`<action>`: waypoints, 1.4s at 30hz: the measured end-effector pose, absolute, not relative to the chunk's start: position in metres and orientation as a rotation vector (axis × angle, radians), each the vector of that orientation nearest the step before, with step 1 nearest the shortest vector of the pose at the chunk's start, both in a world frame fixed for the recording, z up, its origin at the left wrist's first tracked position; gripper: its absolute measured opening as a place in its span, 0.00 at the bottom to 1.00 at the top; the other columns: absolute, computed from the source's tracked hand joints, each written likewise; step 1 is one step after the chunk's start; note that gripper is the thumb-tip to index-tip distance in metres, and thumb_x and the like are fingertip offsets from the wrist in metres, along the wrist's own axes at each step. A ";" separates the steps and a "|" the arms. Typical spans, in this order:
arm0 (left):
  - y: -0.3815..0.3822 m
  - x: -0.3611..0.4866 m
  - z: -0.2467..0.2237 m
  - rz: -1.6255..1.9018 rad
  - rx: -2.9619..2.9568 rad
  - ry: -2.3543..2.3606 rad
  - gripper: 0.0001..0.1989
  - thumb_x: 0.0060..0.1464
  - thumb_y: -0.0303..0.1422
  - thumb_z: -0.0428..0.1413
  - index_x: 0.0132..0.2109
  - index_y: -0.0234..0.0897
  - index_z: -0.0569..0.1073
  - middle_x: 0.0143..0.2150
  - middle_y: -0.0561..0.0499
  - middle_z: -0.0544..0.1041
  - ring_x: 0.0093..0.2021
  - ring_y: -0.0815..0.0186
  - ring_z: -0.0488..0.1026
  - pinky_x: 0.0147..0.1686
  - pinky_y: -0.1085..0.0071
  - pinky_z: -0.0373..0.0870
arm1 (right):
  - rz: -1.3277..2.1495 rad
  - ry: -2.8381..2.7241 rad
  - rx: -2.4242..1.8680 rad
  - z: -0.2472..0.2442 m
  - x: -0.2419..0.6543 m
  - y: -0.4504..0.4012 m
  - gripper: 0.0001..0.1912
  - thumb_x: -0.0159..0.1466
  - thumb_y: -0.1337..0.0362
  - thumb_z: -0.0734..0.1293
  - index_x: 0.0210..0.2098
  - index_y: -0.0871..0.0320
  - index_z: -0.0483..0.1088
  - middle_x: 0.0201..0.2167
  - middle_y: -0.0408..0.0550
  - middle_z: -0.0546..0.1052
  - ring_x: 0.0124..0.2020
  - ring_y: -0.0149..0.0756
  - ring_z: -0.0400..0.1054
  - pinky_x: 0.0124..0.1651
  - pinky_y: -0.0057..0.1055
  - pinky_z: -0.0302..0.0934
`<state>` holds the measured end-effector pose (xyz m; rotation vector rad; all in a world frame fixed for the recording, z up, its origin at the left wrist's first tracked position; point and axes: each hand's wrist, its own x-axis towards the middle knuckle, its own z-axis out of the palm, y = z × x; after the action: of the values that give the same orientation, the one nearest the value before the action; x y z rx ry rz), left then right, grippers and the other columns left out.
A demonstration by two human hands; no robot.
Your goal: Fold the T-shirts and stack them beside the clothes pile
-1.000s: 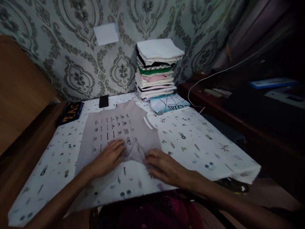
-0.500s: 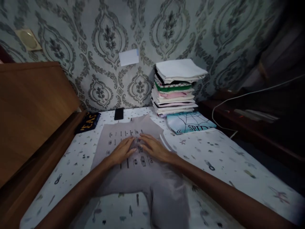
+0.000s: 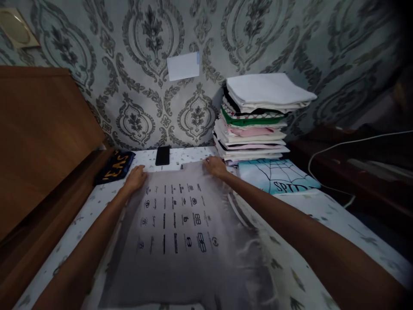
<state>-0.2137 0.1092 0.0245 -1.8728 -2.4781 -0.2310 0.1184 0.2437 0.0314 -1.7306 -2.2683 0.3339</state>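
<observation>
A grey shirt printed with rows of small black logos lies spread on the patterned white sheet. At its far left corner is my left hand, its fingers closed on the fabric edge. My right hand is at the far right part of the shirt, fingers curled round the cloth there. Both forearms reach in from the lower corners, along the two sides of the shirt. The shirt's near edge runs to the bottom of the view.
A tall stack of folded clothes stands by the wall, with a teal spider-web shirt before it. A black phone and a dark folded cloth lie at the back. Wooden furniture borders the left; a white cable hangs right.
My hands have moved apart and away, from flat on the print to the shirt's far edge, and have closed on it. The shirt lies nearer and the view has shifted.
</observation>
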 end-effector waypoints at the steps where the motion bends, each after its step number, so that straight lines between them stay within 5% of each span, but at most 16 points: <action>1: 0.116 -0.213 0.024 -0.220 -1.885 -2.478 0.22 0.63 0.38 0.48 0.59 0.31 0.69 0.57 0.37 0.74 0.58 0.52 0.70 0.55 0.61 0.67 | 0.374 -2.242 -1.772 0.030 0.111 0.256 0.22 0.69 0.56 0.59 0.48 0.65 0.76 0.51 0.66 0.77 0.53 0.51 0.71 0.51 0.40 0.63; 6: 0.121 -0.218 0.030 -0.185 -1.936 -2.437 0.11 0.60 0.34 0.50 0.44 0.36 0.76 0.44 0.41 0.78 0.50 0.52 0.73 0.49 0.59 0.70 | 0.564 -2.138 -1.761 0.019 0.100 0.295 0.10 0.53 0.65 0.71 0.35 0.60 0.78 0.37 0.55 0.81 0.42 0.46 0.75 0.42 0.33 0.64; 10: 0.112 -0.192 0.031 -0.248 -1.917 -2.341 0.16 0.61 0.29 0.46 0.52 0.33 0.72 0.53 0.35 0.74 0.57 0.46 0.68 0.54 0.51 0.66 | 0.657 -2.007 -1.517 0.011 0.105 0.302 0.04 0.53 0.67 0.68 0.29 0.59 0.75 0.28 0.47 0.77 0.33 0.37 0.71 0.36 0.29 0.62; 14: 0.108 -0.119 0.017 -0.497 -2.610 -1.855 0.19 0.65 0.34 0.46 0.61 0.39 0.67 0.62 0.42 0.70 0.62 0.58 0.66 0.61 0.60 0.64 | 0.715 -1.862 -1.227 0.005 0.108 0.300 0.07 0.57 0.61 0.65 0.32 0.57 0.72 0.28 0.43 0.75 0.31 0.34 0.67 0.34 0.28 0.62; 17: 0.113 -0.067 0.005 -0.430 -2.965 -1.515 0.21 0.68 0.40 0.44 0.65 0.44 0.64 0.70 0.45 0.62 0.70 0.61 0.57 0.68 0.59 0.54 | 0.743 -1.794 -1.067 0.001 0.110 0.299 0.07 0.56 0.60 0.65 0.31 0.56 0.70 0.28 0.42 0.74 0.32 0.35 0.67 0.37 0.30 0.63; 22: 0.143 -0.041 0.003 -0.293 -2.864 -1.677 0.24 0.69 0.43 0.43 0.66 0.40 0.62 0.73 0.42 0.58 0.73 0.59 0.51 0.70 0.52 0.47 | 0.789 -1.739 -0.951 -0.005 0.111 0.299 0.06 0.54 0.63 0.63 0.31 0.56 0.70 0.29 0.44 0.75 0.32 0.36 0.69 0.40 0.33 0.65; 28: 0.159 -0.046 0.006 -0.270 -2.809 -1.690 0.24 0.69 0.42 0.42 0.67 0.38 0.62 0.73 0.42 0.57 0.73 0.58 0.51 0.70 0.54 0.48 | 0.763 -1.726 -0.991 -0.003 0.113 0.286 0.12 0.55 0.65 0.64 0.39 0.57 0.72 0.41 0.51 0.78 0.46 0.44 0.71 0.55 0.44 0.64; 34: 0.126 -0.050 -0.004 -0.354 -2.678 -1.798 0.26 0.69 0.40 0.41 0.67 0.30 0.61 0.71 0.37 0.59 0.73 0.56 0.52 0.70 0.53 0.47 | 0.483 -2.254 -1.045 -0.011 0.123 0.191 0.27 0.70 0.56 0.55 0.64 0.60 0.62 0.70 0.57 0.59 0.71 0.43 0.49 0.71 0.42 0.46; 38: 0.098 -0.088 -0.010 -0.382 -2.556 -1.926 0.26 0.68 0.42 0.41 0.68 0.37 0.59 0.72 0.42 0.59 0.73 0.58 0.52 0.70 0.52 0.47 | 0.450 -2.549 -1.193 -0.015 0.147 0.153 0.32 0.70 0.48 0.55 0.68 0.59 0.56 0.72 0.56 0.54 0.73 0.47 0.44 0.72 0.46 0.42; 42: 0.082 -0.145 -0.008 -0.319 -2.280 -2.182 0.27 0.68 0.42 0.41 0.67 0.34 0.61 0.71 0.40 0.60 0.72 0.55 0.54 0.69 0.52 0.49 | 0.308 -2.515 -1.360 -0.007 0.173 0.168 0.25 0.71 0.55 0.57 0.62 0.60 0.63 0.69 0.59 0.61 0.70 0.51 0.52 0.70 0.46 0.47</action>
<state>-0.1455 0.0817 -0.0083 -2.2802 -2.1823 -0.3192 0.1733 0.1677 -0.0069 -1.3601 -2.5151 0.3084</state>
